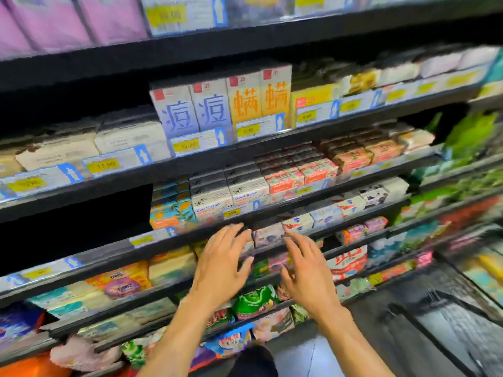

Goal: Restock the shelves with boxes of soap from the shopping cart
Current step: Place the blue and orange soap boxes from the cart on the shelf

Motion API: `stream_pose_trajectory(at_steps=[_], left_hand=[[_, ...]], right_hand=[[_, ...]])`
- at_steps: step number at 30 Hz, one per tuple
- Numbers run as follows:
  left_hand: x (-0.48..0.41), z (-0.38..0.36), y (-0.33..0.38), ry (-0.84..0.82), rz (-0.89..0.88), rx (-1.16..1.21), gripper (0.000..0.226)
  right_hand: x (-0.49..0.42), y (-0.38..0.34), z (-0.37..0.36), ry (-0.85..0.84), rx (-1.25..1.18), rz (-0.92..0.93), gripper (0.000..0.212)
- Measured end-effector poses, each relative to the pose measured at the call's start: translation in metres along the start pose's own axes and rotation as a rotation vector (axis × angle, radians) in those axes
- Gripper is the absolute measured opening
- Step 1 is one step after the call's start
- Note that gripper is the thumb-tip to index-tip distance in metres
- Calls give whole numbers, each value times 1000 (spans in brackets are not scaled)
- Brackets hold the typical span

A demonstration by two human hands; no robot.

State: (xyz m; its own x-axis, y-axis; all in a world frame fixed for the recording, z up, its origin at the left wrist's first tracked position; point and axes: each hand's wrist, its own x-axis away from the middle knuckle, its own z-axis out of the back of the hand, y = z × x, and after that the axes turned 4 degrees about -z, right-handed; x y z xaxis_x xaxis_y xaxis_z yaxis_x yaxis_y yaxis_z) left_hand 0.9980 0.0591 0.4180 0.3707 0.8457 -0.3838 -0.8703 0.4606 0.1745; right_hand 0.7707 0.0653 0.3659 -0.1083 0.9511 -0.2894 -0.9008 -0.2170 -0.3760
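On my far left, cream-coloured soap boxes (57,156) lie flat on an upper shelf, with a yellow price tag (102,165) on the rail below them. Next along on that level stand tall boxes printed with a blue character (179,111), and right beside them the same kind of box with an orange character (246,100). One shelf down, orange and teal boxes (166,210) are stacked against the white Goat Soap boxes (212,205), which sit next to red floral boxes (283,180).

My left hand (221,263) reaches up with the fingers straight and spread, holding nothing. Its fingertips are up at the dark rail under the Goat Soap, though the blur keeps me from saying whether they touch it. Between my two hands, on the shelf just under that rail, sits a pinkish soap box (268,235) at the front edge. It is beside a row of white boxes with a blue logo (299,223) that runs off to the right.

My right hand (309,270) is also splayed and empty, fingers pointing up at the pinkish box and close to it, but I cannot tell if they touch.

Low on the right, blurred, is the dark frame of the shopping cart (441,317).
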Motion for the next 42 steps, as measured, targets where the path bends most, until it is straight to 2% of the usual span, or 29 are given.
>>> stream_pose_trajectory(at_steps=[7, 15, 19, 24, 28, 36, 39, 42], left_hand=[[-48, -80, 84, -320, -197, 27, 66], [-139, -185, 201, -414, -450, 162, 63], [-207, -243, 267, -459, -577, 227, 62], [-274, -307, 356, -605, -687, 294, 63], [-310, -351, 423, -669, -833, 302, 62], [-357, -432, 529, -791, -926, 316, 61], [-371, -468, 558, -815, -942, 259, 63], [-385, -504, 584, -881, -961, 177, 66]], right_hand=[[60, 113, 35, 81, 75, -378, 61], [106, 243, 71, 162, 118, -732, 62], [109, 321, 93, 139, 149, -875, 64], [116, 405, 123, 80, 182, -1023, 67], [122, 457, 140, 118, 160, -1132, 66], [137, 575, 154, 128, 62, -1272, 66], [141, 630, 144, 92, 29, -1250, 62], [143, 682, 127, -13, -20, -1237, 64]])
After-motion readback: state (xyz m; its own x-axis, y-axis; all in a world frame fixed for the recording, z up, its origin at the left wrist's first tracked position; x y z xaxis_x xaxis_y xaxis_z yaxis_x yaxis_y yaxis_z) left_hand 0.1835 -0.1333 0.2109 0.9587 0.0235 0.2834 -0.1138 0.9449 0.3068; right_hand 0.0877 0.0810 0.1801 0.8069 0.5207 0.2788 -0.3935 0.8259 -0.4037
